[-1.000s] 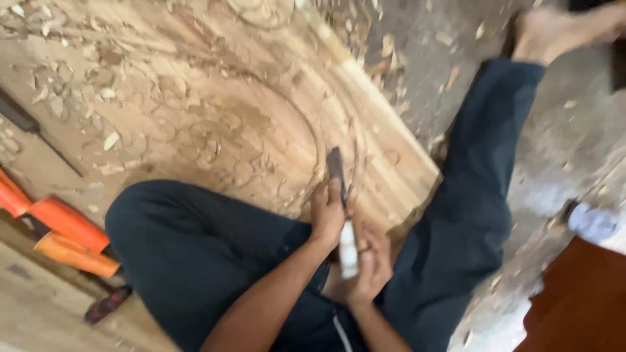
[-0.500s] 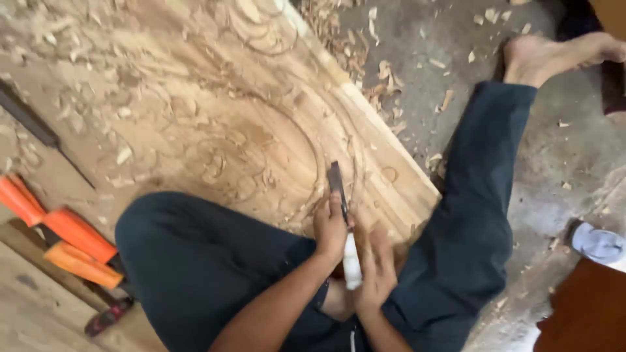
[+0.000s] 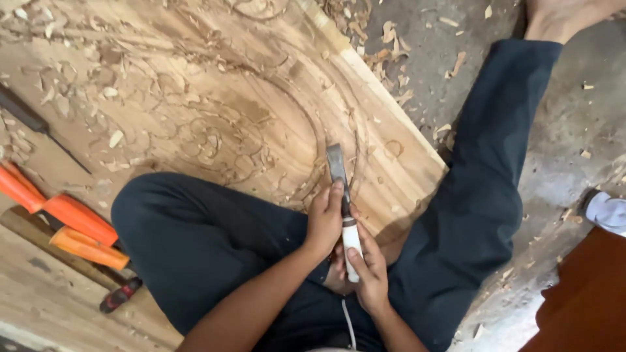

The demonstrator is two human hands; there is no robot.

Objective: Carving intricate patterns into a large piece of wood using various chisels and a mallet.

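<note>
A chisel [image 3: 339,175] with a flat metal blade and a white handle rests its tip on a large carved wooden panel [image 3: 195,98]. My left hand [image 3: 325,218] grips the blade's shank just below the tip. My right hand [image 3: 368,274] is wrapped around the white handle, lower down. I sit on the panel in dark trousers, one knee [image 3: 163,215] bent on the left, the other leg [image 3: 495,143] stretched to the upper right.
Wood shavings [image 3: 78,85] litter the panel and the concrete floor [image 3: 574,117]. Orange-handled tools [image 3: 72,221] lie at the left, with a dark chisel [image 3: 32,124] above them. A white object [image 3: 610,212] and a reddish-brown surface [image 3: 587,300] sit at the right.
The view has shifted slightly. Both hands keep hold of the chisel, whose tip stays at the same curved groove on the panel.
</note>
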